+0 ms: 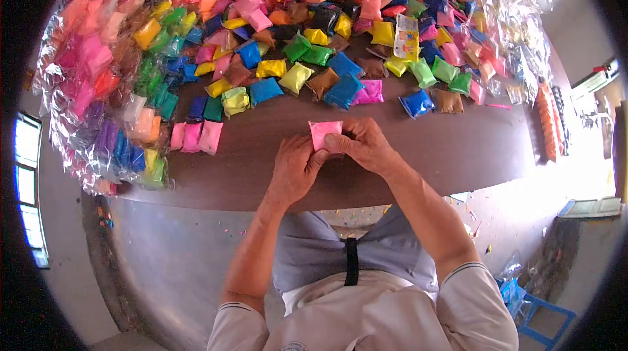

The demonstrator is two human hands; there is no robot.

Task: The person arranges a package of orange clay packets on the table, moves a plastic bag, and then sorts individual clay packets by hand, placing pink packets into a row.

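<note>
The pink packet (324, 134) sits at the middle of the desk (458, 155), pinched between both hands so it stays flat. The left hand (294, 168) grips its seven o'clock corner with curled fingers; the right hand (363, 145) closes on its four o'clock edge. Three pink packets (195, 136) lie in a row at nine o'clock, with coloured packets (307, 70) heaped at twelve.

Dark brown wooden surface (458, 155) carried a dense spread of small sealed plastic packets of coloured powder (294, 56): pink, blue, green, yellow, brown, orange. Three pale pink packets (195, 136) lay side by side near the left. A blue packet (417, 103) and a brown packet (449, 100) sat just beside each other at right. Clear cellophane bundles (91, 122) heaped along the left edge.
</note>
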